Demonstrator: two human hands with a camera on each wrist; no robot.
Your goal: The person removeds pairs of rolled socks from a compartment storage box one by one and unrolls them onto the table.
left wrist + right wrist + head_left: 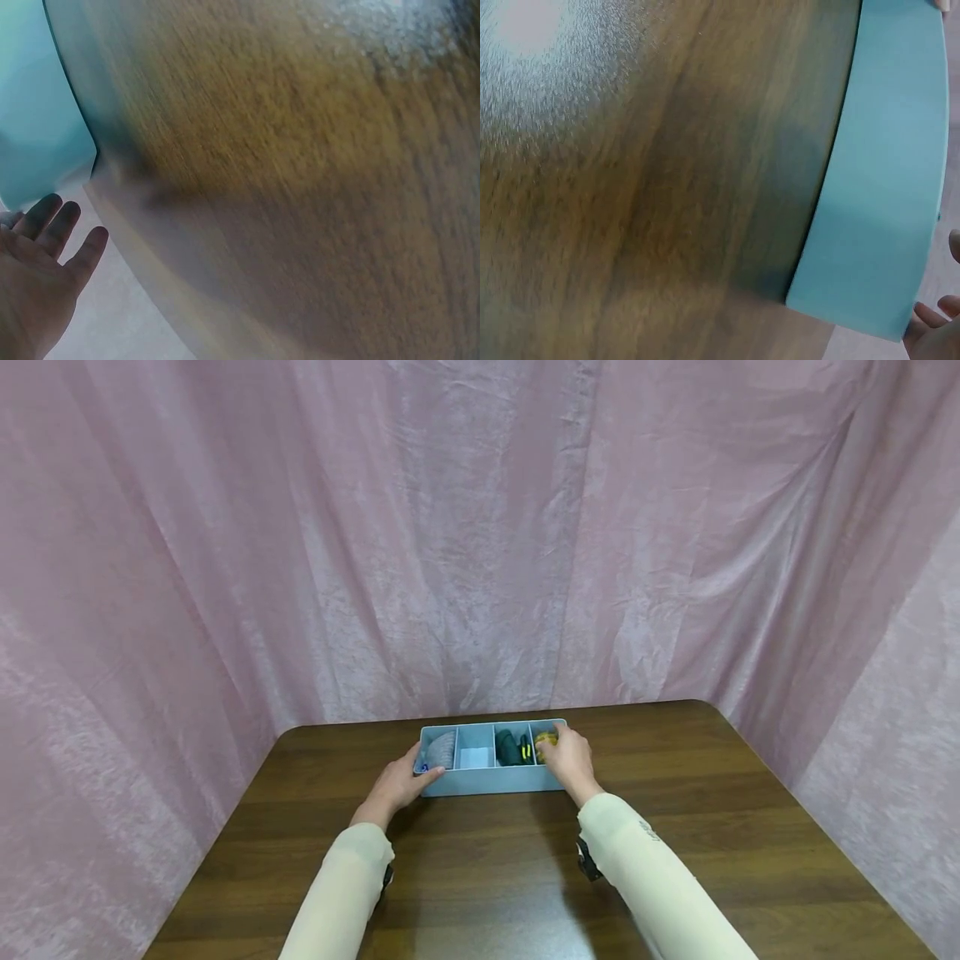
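Observation:
A long light-blue organizer box with a row of compartments sits toward the back of the wooden table. My left hand holds its left end, thumb over the front corner and fingers along the outside. In the left wrist view, those fingers spread beside the end wall. My right hand grips the right end, with its thumb side over the compartment holding a yellow bundle. A grey ribbed fabric item fills the leftmost compartment. Dark green fabric lies beside a black piece with yellow marks.
The brown wooden table has rounded back corners. Pink velvet curtain hangs behind it and along both sides. A small blue item shows in the leftmost compartment. Dark wrist devices stick out under the sleeves.

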